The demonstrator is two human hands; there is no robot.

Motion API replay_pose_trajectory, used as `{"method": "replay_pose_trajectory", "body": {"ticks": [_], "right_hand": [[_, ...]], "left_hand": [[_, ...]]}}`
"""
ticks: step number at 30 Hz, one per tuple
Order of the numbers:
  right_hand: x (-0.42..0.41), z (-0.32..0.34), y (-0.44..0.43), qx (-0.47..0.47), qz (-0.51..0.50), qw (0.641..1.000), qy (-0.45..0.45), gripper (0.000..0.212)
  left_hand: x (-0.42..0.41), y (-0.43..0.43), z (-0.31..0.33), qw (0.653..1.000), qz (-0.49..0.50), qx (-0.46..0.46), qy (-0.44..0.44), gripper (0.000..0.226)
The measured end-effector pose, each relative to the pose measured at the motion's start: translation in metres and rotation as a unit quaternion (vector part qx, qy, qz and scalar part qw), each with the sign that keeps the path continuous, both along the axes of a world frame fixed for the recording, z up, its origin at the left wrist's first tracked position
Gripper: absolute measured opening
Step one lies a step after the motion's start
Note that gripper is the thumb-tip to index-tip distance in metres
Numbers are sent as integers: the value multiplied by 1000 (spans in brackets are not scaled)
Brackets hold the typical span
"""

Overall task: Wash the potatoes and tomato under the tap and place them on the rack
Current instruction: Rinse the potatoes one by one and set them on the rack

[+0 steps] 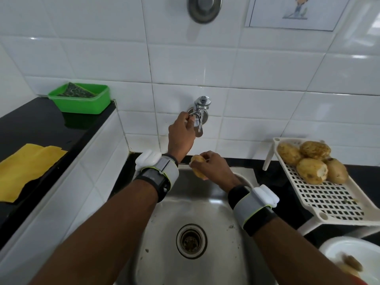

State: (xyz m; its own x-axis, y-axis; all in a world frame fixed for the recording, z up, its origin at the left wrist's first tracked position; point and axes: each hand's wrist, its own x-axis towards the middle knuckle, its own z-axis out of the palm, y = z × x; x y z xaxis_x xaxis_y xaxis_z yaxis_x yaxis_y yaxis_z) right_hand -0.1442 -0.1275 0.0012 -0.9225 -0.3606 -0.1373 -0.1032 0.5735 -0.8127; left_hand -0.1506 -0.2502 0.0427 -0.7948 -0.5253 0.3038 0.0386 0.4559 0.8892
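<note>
One potato (197, 160) inside right grip (211, 167); left grip (181, 134) pinches tap (202, 102).

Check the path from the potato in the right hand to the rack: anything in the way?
Nothing visible. The potato in the right hand is over the sink; the rack sits to its right, with four potatoes piled at its far end and bare grid nearer.

At the upper left a green tub (82, 104) holding a dark scouring pad (77, 91) sits on a black counter (41, 128), a yellow cloth (24, 171) lying below it at the left edge. Top centre shows a round metal fitting (203, 8); upper right, a paper picture (298, 11).
</note>
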Motion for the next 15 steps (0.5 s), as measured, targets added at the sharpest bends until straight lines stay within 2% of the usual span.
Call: {"method": "replay_pose_trajectory", "body": {"ticks": [13,15], "right_hand": [[5,-12,-6,-2,5,1000,-24,54],[6,-14,-6,-5,6,1000,-22,53]], "left_hand": [[-1,-6,2,997,-27,62,-27,18],[0,-8,-1,994,-39,102,-32,18]]}}
